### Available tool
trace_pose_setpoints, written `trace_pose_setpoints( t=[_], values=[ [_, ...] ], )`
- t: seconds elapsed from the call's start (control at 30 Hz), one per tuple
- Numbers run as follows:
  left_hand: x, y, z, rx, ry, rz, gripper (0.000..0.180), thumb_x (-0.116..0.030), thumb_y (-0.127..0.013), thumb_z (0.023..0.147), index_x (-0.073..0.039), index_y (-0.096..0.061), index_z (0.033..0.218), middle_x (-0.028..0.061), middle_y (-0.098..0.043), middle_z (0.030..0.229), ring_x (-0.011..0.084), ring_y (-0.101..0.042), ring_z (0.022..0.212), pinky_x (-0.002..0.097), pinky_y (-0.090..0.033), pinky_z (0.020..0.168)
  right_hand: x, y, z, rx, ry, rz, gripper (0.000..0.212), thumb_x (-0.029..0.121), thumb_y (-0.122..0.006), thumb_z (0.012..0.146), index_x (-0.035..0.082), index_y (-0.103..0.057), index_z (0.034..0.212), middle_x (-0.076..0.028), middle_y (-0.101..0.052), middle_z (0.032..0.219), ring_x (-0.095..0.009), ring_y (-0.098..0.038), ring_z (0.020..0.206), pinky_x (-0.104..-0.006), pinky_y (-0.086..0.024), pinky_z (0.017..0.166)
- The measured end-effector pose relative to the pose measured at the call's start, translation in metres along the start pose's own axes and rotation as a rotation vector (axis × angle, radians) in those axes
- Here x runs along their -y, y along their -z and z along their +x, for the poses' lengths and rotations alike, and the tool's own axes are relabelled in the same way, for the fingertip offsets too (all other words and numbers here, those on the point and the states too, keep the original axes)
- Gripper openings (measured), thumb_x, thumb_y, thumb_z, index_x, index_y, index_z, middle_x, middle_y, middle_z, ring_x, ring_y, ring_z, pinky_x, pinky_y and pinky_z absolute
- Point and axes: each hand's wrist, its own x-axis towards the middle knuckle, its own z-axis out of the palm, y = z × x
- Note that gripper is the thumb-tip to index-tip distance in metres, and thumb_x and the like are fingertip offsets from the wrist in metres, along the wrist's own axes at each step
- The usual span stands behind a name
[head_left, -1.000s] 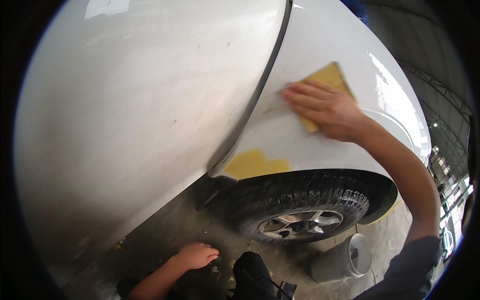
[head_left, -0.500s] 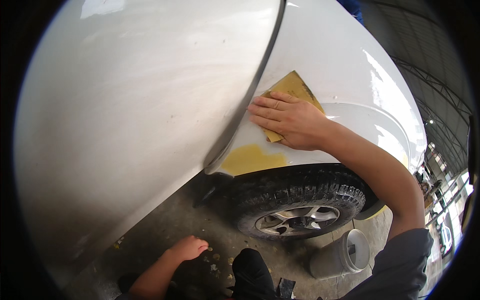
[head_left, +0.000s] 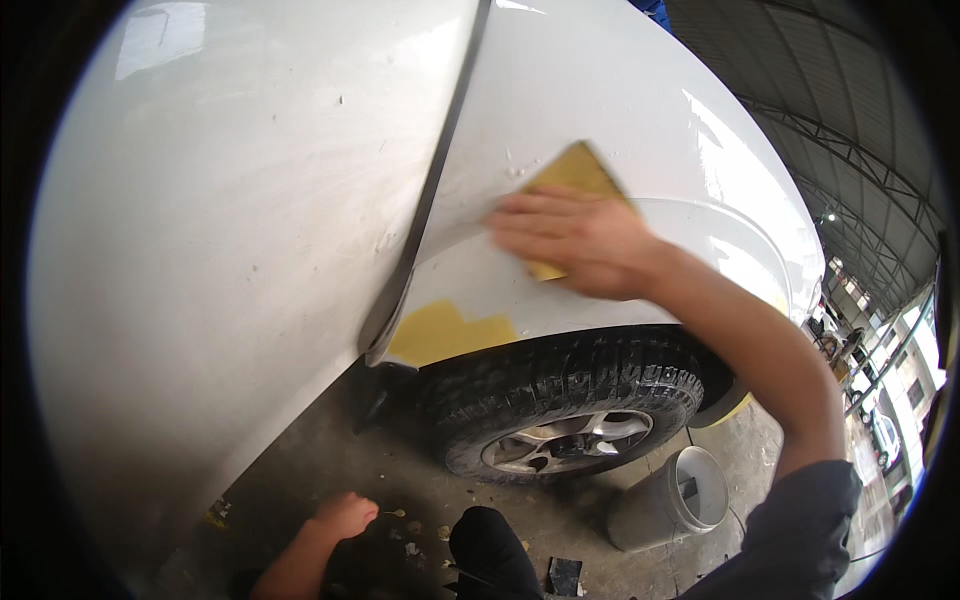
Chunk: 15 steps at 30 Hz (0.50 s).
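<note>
My right hand (head_left: pixel 580 243), blurred by motion, presses a folded yellow-brown sheet of sandpaper (head_left: pixel 582 168) against the white fender (head_left: pixel 560 85) of a vehicle. The sheet sticks out above and below my fingers. Below and left of it, a yellow patch (head_left: pixel 440 332) covers the fender's lower corner, beside the door gap. Low on the left, my left hand (head_left: pixel 345 515) hangs above the floor with its fingers curled closed; I see nothing in it.
The white door (head_left: pixel 230 200) fills the left side. Under the fender stands a muddy tyre (head_left: pixel 580 400) with a silver rim. A grey bucket (head_left: pixel 650 510) is on the concrete floor beside my right arm. Near my knee (head_left: pixel 490 555) lies a dark square piece (head_left: pixel 564 576).
My view has shifted, so the door gap and wheel appear farther left. My right hand and the sandpaper now sit farther right of the door gap along the fender.
</note>
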Motion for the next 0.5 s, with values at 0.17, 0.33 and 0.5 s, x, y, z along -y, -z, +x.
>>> trace_pose_setpoints(
  t=[0.17,0.33,0.5],
  values=[
    [-0.023,0.034,-0.033,-0.091,0.01,-0.095,0.023,-0.036,-0.06,0.101,-0.024,-0.077,0.11,0.0113,-0.077,0.103,0.0382,-0.072,0.093,0.0489,-0.058,0.085,-0.04,0.053,-0.123,0.083,-0.309,-0.219,0.065,0.019,-0.071,0.098,0.021,-0.046,0.158,-0.002,-0.045,0.164,-0.021,-0.037,0.154,-0.0422,-0.029,0.13],
    [-0.041,0.041,-0.003,-0.154,-0.115,-0.215,0.02,-0.034,-0.059,0.1,-0.021,-0.074,0.103,0.0094,-0.076,0.093,0.038,-0.071,0.09,0.0518,-0.057,0.077,0.005,-0.008,0.013,0.008,0.074,-0.129,0.052,0.027,-0.06,0.101,0.013,-0.054,0.151,-0.006,-0.047,0.163,-0.02,-0.037,0.155,-0.0418,-0.026,0.13],
    [-0.026,0.03,-0.009,-0.003,0.017,0.029,0.025,-0.037,-0.056,0.103,-0.022,-0.074,0.108,0.0078,-0.077,0.102,0.0363,-0.072,0.096,0.0493,-0.058,0.082,-0.01,0.009,0.002,0.057,0.106,-0.118,0.054,0.027,-0.068,0.096,0.012,-0.058,0.147,-0.006,-0.055,0.156,-0.021,-0.043,0.151,-0.0404,-0.033,0.128]
  ],
)
